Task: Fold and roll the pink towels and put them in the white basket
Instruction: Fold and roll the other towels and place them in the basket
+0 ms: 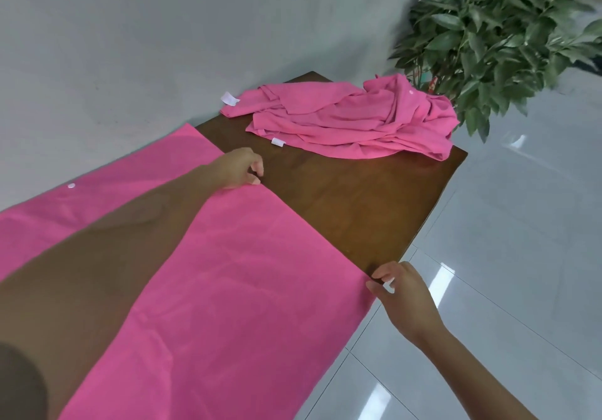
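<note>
A large pink towel (234, 273) lies spread flat over the near part of a dark wooden table (351, 211). My left hand (239, 168) pinches the towel's far edge near the middle of the table. At the table's right edge my right hand (400, 292) pinches the towel's near right corner. A crumpled pile of more pink towels (351, 119) with white tags sits at the far end of the table. No white basket is in view.
A leafy green plant (501, 35) stands past the table's far right corner. A grey wall runs along the table's left side. Glossy pale floor tiles (521, 256) lie to the right.
</note>
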Tool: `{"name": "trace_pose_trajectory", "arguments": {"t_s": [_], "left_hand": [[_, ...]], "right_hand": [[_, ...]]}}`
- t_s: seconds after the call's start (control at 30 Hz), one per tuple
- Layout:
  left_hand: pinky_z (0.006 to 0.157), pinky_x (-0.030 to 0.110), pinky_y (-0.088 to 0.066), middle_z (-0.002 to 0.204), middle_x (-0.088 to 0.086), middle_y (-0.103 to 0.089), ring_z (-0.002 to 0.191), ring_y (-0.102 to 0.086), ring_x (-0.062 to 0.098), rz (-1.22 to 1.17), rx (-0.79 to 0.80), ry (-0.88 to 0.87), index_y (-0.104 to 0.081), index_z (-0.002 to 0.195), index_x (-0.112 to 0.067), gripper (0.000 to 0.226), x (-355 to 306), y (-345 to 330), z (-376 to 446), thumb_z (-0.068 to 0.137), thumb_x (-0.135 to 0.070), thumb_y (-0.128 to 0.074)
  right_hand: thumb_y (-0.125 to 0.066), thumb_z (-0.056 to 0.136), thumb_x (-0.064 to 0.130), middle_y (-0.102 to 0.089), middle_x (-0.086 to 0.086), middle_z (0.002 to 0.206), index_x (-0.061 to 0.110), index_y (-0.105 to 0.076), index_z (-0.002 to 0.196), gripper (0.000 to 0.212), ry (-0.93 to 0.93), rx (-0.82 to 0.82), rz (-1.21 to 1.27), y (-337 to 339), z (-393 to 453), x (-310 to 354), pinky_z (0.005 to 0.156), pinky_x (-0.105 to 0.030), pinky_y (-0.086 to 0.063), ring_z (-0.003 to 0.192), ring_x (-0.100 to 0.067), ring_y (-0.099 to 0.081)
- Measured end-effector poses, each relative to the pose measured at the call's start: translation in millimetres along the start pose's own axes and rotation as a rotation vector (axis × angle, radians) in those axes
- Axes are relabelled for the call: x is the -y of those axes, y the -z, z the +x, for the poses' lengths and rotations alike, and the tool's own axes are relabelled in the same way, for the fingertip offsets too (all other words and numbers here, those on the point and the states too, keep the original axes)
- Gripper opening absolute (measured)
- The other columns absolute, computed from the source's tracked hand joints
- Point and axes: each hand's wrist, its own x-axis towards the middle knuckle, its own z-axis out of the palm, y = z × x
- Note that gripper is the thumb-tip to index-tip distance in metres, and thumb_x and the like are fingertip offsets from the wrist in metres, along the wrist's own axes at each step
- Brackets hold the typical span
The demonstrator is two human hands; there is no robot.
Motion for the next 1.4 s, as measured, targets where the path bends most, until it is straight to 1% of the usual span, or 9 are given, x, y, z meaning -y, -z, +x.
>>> {"name": "trace_pose_trajectory", "arguments": {"t_s": [0.2,0.4,0.53,0.67,0.8,1.03,1.17,1.27,1.4], "left_hand": [[0.08,0.032,-0.045,0.09,-0.008,-0.067,0.096,-0.063,0.018,-0.014,0.151,0.01,-0.065,0.076,-0.024,0.019,8,6,17,0.086,-0.016,-0.079],[0.088,0.042,-0.053,0.104,0.006,-0.063,0.089,-0.063,0.023,0.017,0.165,0.037,-0.065,0.077,-0.021,0.017,12,4,14,0.092,-0.02,-0.074],[0.087,0.046,-0.051,0.105,0.015,-0.059,0.086,-0.06,0.031,0.028,0.115,0.058,-0.064,0.092,-0.004,0.015,5,6,2,0.098,-0.017,-0.066],[0.077,0.041,-0.048,0.092,0.003,-0.064,0.083,-0.057,0.023,0.008,0.076,0.051,-0.054,0.085,-0.02,0.017,4,17,-24,0.099,-0.019,-0.063],[0.063,0.032,-0.037,0.077,-0.005,-0.056,0.07,-0.048,0.015,-0.041,0.008,0.034,-0.053,0.082,-0.018,0.02,0,33,-57,0.093,-0.01,-0.068],[0.061,0.029,-0.035,0.069,-0.009,-0.054,0.064,-0.047,0.01,0.022,-0.123,0.095,-0.055,0.074,-0.023,0.027,-10,55,-127,0.089,-0.004,-0.068],[0.058,0.021,-0.035,0.069,-0.01,-0.056,0.064,-0.049,0.008,0.094,-0.189,0.156,-0.053,0.069,-0.024,0.033,-18,60,-168,0.084,0.003,-0.064],[0.055,0.019,-0.031,0.063,-0.012,-0.05,0.058,-0.043,0.002,0.113,-0.25,0.161,-0.044,0.065,-0.029,0.046,-30,64,-200,0.081,0.011,-0.06],[0.057,0.017,-0.03,0.065,-0.009,-0.048,0.06,-0.042,0.003,0.18,-0.263,0.23,-0.048,0.067,-0.02,0.037,-37,61,-234,0.083,0.011,-0.059]], "right_hand": [[-0.072,0.093,0.028,-0.06,0.007,0.096,0.031,-0.062,0.084,0.014,-0.042,0.024,0.009,3,-2,3,0.081,-0.027,-0.049,0.088,-0.006,-0.061],[-0.068,0.096,0.028,-0.06,0.006,0.098,0.032,-0.059,0.082,0.017,-0.053,0.033,-0.001,3,-2,7,0.072,-0.017,-0.042,0.086,-0.003,-0.06],[-0.064,0.099,0.03,-0.063,0.011,0.098,0.029,-0.058,0.085,0.015,-0.034,0.018,0.07,5,-11,12,0.069,-0.012,-0.04,0.088,-0.002,-0.06],[-0.063,0.1,0.03,-0.067,0.013,0.092,0.023,-0.058,0.088,0.014,-0.016,0.031,0.198,6,-22,15,0.076,-0.017,-0.042,0.096,-0.001,-0.061],[-0.066,0.098,0.028,-0.066,0.017,0.087,0.021,-0.059,0.087,0.014,0.047,0.049,0.302,8,-36,17,0.074,-0.02,-0.044,0.088,-0.003,-0.06],[-0.066,0.097,0.027,-0.07,0.008,0.074,0.023,-0.063,0.092,0.008,0.144,0.081,0.382,5,-61,26,0.065,-0.019,-0.051,0.067,-0.008,-0.065],[-0.062,0.099,0.034,-0.063,0.009,0.064,0.022,-0.06,0.08,0.023,0.181,0.086,0.347,-4,-70,25,0.053,-0.017,-0.046,0.057,-0.008,-0.055],[-0.059,0.099,0.042,-0.057,0.015,0.063,0.023,-0.055,0.076,0.03,0.21,0.084,0.311,-14,-76,20,0.056,-0.021,-0.041,0.059,-0.005,-0.052],[-0.054,0.099,0.051,-0.058,0.006,0.063,0.024,-0.054,0.075,0.036,0.253,0.111,0.319,-26,-87,11,0.059,-0.028,-0.041,0.06,-0.007,-0.052]]}}
